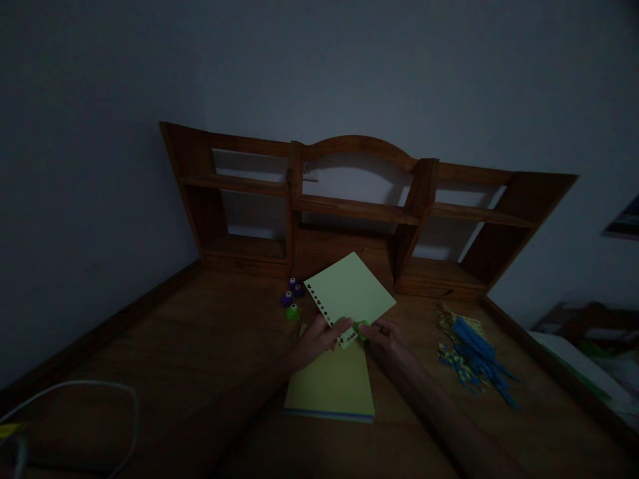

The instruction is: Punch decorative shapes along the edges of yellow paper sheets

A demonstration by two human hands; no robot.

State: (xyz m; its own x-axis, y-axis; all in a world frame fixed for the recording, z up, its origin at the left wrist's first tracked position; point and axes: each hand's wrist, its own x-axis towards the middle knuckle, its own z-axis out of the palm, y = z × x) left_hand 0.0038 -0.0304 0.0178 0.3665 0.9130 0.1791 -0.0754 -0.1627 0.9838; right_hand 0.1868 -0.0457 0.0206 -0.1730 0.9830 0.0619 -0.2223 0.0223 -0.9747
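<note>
A pale yellow sheet of paper (352, 286) is held tilted above the desk, with a row of small punched shapes along its left edge and a few more at the near corner. My left hand (314, 340) is closed on the sheet's near left edge, thumb on top. In my right hand (387, 338) is a small green craft punch (360, 327), set at the sheet's near right edge. Whether its lever is pressed cannot be seen. Below lies a stack of coloured paper (330, 386), yellow on top. Purple craft punches (287, 299) and another green punch (292, 312) stand to the left.
Blue paper strips (476, 349) and yellow punched scraps (452, 359) lie in a pile on the right. A wooden shelf unit (357, 209) stands along the back of the desk (224, 332). At the lower left a white cable (100, 382) loops over the desk.
</note>
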